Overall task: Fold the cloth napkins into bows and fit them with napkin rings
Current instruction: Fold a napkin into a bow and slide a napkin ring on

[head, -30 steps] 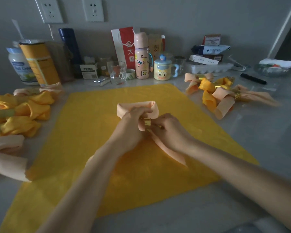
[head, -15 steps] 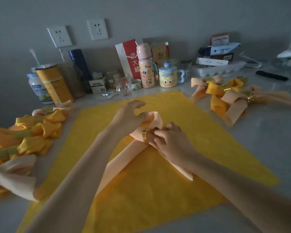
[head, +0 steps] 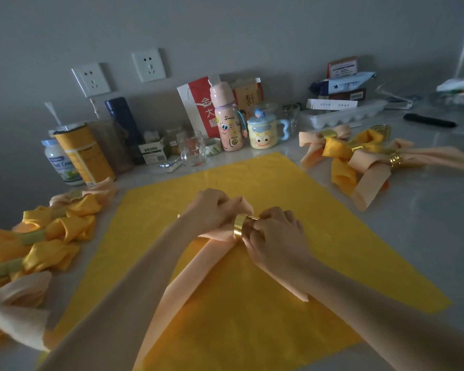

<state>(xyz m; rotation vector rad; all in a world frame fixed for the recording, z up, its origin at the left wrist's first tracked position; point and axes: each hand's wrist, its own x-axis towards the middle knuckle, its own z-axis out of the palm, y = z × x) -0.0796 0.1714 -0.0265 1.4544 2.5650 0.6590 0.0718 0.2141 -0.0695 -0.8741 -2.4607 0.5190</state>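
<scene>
Yellow mat (head: 319,210) underlies soft peach napkin (head: 198,263), shiny gold ring (head: 239,227).

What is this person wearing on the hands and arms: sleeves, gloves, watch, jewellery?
Nothing visible. The left hand and right hand are bare, without gloves, rings or watch, and no sleeve shows anywhere up to the frame edge.

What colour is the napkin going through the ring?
Peach; the napkin sits in a gold ring, clearest in the head view.
</scene>
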